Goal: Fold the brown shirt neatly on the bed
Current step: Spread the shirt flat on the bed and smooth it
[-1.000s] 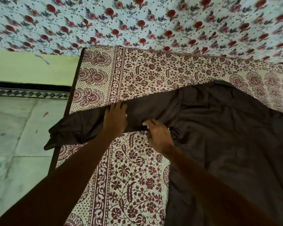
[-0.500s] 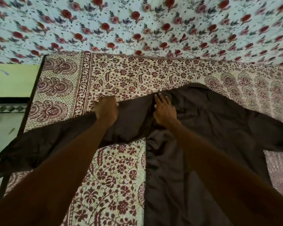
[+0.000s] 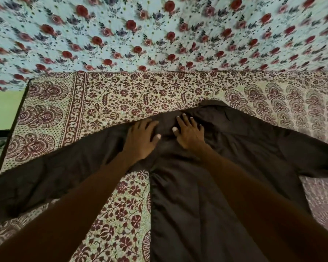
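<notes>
The brown shirt (image 3: 225, 159) lies spread flat on the bed (image 3: 121, 95), its body running toward me and its collar end at the far side. One long sleeve stretches left past the bed's edge; the other reaches right. My left hand (image 3: 142, 137) rests flat, fingers spread, on the shirt's left shoulder where the sleeve starts. My right hand (image 3: 189, 131) lies flat beside it, fingers spread, on the upper part of the shirt near the collar. Neither hand grips the cloth.
The bed carries a cream sheet with a maroon floral print. A pale blue cloth with red roses (image 3: 159, 35) hangs along its far side. The bed's dark left edge (image 3: 9, 129) borders a green wall and tiled floor.
Both hands have slid right along the sleeve onto the shirt's shoulder and upper part, and now lie flat side by side. The view has swung right.
</notes>
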The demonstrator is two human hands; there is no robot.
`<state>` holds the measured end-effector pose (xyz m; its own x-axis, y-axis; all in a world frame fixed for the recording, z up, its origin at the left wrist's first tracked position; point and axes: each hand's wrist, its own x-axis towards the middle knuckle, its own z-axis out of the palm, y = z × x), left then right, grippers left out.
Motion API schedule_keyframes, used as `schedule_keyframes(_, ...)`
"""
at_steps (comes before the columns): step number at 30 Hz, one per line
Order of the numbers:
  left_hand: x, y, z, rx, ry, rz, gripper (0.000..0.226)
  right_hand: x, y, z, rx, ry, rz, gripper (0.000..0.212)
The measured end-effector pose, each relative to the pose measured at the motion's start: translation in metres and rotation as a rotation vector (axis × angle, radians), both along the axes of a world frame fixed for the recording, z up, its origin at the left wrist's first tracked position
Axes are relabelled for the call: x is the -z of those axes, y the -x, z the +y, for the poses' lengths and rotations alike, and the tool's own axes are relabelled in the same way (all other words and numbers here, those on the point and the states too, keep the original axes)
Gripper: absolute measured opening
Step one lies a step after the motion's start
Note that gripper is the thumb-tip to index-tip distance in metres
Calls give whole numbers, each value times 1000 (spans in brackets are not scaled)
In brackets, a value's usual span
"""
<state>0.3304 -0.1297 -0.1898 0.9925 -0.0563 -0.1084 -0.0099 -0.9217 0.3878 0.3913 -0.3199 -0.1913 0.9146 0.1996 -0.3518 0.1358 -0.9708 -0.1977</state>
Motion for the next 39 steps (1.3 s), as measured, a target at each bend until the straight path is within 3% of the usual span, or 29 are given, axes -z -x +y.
schedule_keyframes(2, 14, -1, -12, -10, -12, 137, 59, -2, -6, -11, -62, -68, 25, 58)
schedule_keyframes(5, 23, -3, -20, -109, -36, 196, 60, -8, -10, -28, -126, -213, -70, 50)
schedule_keyframes(7, 14, -10, -31, -183, 27, 237, 59, -9, -8, -43, -102, -141, -171, 50)
schedule_keyframes(9, -1, -19, -46, -246, 36, 290, 63, -6, -4, -60, -61, -19, -150, 54)
schedule_keyframes(12, -21, -20, -75, -225, -192, 90, 64, -8, 4, -81, -127, -111, -135, 53)
schedule_keyframes(14, -21, -10, -97, -113, -155, -73, 54, -17, 9, -95, -82, -296, -356, 40)
schedule_keyframes(16, -10, 7, -115, -34, 6, 53, 59, -24, 16, -109, 104, -308, -542, 34)
schedule_keyframes(17, -4, 16, -121, -16, 28, 171, 67, -25, 20, -119, 185, -264, -530, 35)
schedule_keyframes(19, 6, 24, -124, 9, -30, 268, 80, -21, 29, -136, 255, -191, -284, 49)
schedule_keyframes(21, 6, 18, -126, 12, -67, 267, 88, -11, 30, -152, 186, -163, -11, 67)
schedule_keyframes(23, 0, 8, -130, 7, -79, 315, 93, -1, 26, -160, 99, -108, 66, 72)
schedule_keyframes(27, -3, 7, -132, 14, -158, 467, 100, 5, 32, -154, 90, -78, 87, 68)
schedule_keyframes(35, -19, 8, -154, -55, -170, 466, 101, -22, 36, -178, 185, -72, -101, 43)
schedule_keyframes(39, -41, -9, -161, -40, -320, 531, 98, -35, 24, -186, 252, -134, -154, 35)
